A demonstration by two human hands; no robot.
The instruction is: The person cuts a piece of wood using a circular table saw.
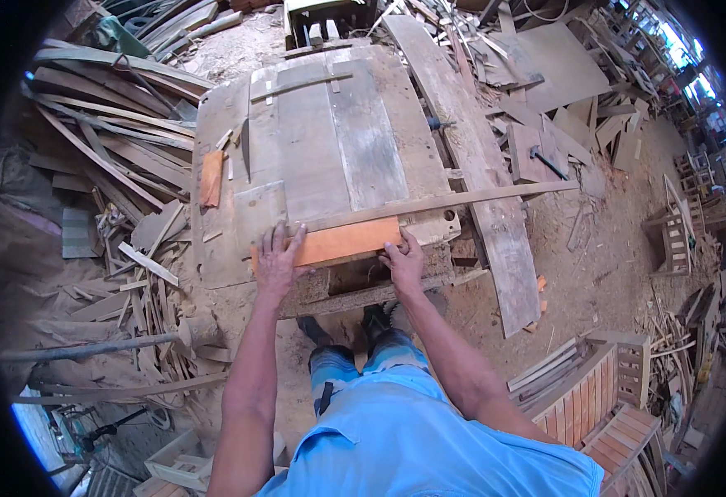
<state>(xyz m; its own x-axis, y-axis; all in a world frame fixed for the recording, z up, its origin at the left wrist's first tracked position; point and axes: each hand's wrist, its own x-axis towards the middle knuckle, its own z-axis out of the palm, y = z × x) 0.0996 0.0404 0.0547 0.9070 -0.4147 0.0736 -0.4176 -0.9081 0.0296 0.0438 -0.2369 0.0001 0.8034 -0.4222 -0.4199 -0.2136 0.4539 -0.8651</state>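
- Orange board (pixel 350 238): we record a long, flat, narrow rectangle, bright orange and evenly coloured, with a straight far edge and a squared right end; it lies at the near side of the worktop, between both hands.
- Left hand (pixel 275 263): laid over the board's left end, fingers spread; whether they close around it, we cannot tell.
- Right hand (pixel 404 262): grasping the right end with thumb and fingers.
- Wooden strip (pixel 471 196): long, pale brown, running along the board's far edge and past the worktop's right side.
- Worktop (pixel 309 174): worn, dusty, patched panels.
- Orange offcut (pixel 211 178): shorter, at the worktop's left.
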